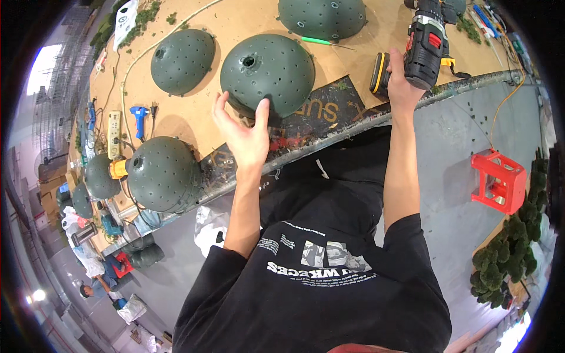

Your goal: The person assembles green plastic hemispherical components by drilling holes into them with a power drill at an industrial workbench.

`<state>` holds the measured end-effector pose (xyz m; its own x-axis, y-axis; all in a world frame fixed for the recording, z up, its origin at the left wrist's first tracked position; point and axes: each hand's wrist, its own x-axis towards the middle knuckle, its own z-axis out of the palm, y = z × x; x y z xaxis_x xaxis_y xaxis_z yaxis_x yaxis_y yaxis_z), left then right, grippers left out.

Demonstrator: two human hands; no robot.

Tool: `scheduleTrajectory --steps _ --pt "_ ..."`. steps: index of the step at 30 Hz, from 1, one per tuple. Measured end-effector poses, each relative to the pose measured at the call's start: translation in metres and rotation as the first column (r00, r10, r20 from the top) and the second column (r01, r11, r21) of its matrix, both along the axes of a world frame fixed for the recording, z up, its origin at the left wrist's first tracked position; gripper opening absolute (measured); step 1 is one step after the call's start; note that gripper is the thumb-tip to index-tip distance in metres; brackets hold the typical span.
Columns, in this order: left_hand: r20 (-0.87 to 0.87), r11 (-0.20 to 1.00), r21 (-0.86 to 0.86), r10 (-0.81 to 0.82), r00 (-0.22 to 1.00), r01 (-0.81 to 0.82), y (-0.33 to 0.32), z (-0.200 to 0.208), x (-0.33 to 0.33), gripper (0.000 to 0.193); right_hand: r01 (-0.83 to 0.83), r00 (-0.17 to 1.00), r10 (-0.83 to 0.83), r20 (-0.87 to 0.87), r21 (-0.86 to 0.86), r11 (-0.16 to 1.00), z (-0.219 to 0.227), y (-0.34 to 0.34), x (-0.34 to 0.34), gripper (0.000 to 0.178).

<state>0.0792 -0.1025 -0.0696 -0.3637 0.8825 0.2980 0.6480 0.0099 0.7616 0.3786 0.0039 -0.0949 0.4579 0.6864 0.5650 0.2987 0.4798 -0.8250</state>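
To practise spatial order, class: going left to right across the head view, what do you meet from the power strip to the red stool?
Power strip, blue glue gun, upper-left green dome, green dome at the left hand, drill in the right hand, red stool.

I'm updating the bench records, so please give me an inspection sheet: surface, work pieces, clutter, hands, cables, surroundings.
Surface: tan bench top, with a dark printed patch along the near edge.
Work pieces: dark green perforated dome in front of the person, more domes around it; cordless drill.
Clutter: green pen, blue glue gun, leafy scraps.
Hands: left hand open at the dome's near edge, exact contact unclear; right hand grips the drill.
Cables: pale cable across the bench; power strip; orange cable hanging past the edge.
Surroundings: red stool, green foliage, another person at far left.
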Motion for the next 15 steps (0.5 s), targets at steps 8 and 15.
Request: scheduleTrajectory --steps 8,15 --pt "0.124 0.992 0.047 0.108 0.986 -0.115 0.026 -0.017 0.035 0.098 0.088 0.987 -0.083 -0.138 0.031 0.996 0.002 -0.055 -0.005 0.055" --pt "0.141 0.988 0.063 0.129 0.982 -0.139 0.032 -0.022 0.034 0.089 -0.239 0.971 0.23 -0.067 -0.205 0.949 -0.004 -0.127 -0.051 0.027"
